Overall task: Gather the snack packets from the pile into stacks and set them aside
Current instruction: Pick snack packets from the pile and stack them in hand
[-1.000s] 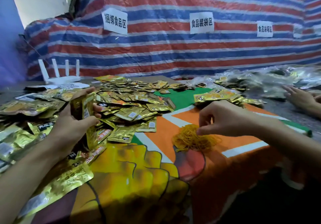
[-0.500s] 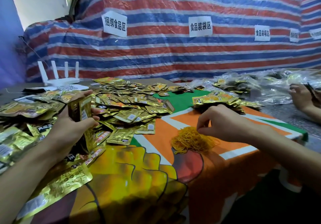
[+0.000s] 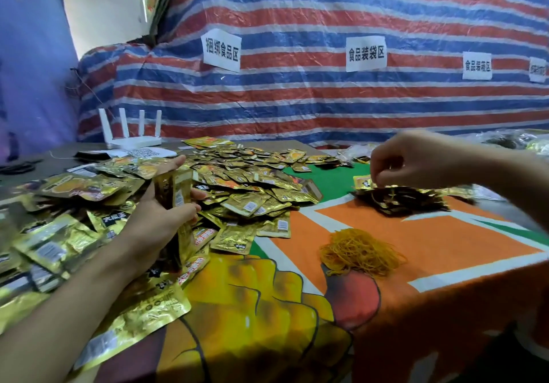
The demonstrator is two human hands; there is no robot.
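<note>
Loose gold snack packets (image 3: 246,180) lie in a wide pile across the left and middle of the table. My left hand (image 3: 157,219) grips an upright stack of gold packets (image 3: 173,189) at the pile's near edge. My right hand (image 3: 416,160) hovers above the bundled stacks (image 3: 401,198) set aside at the right. Its fingertips are pinched together on what looks like a thin yellow rubber band. A heap of yellow rubber bands (image 3: 359,252) sits on the orange cloth below and left of that hand.
A printed orange, green and yellow cloth (image 3: 445,249) covers the table and hangs over the near edge. A white router (image 3: 133,139) stands at the back left. Clear plastic bags (image 3: 520,142) lie at the far right. A striped tarp with paper labels forms the back wall.
My right hand has lifted off the rubber band heap and moved up and right over the set-aside stacks. My left hand keeps its hold on the stack. The other person's hand has left view.
</note>
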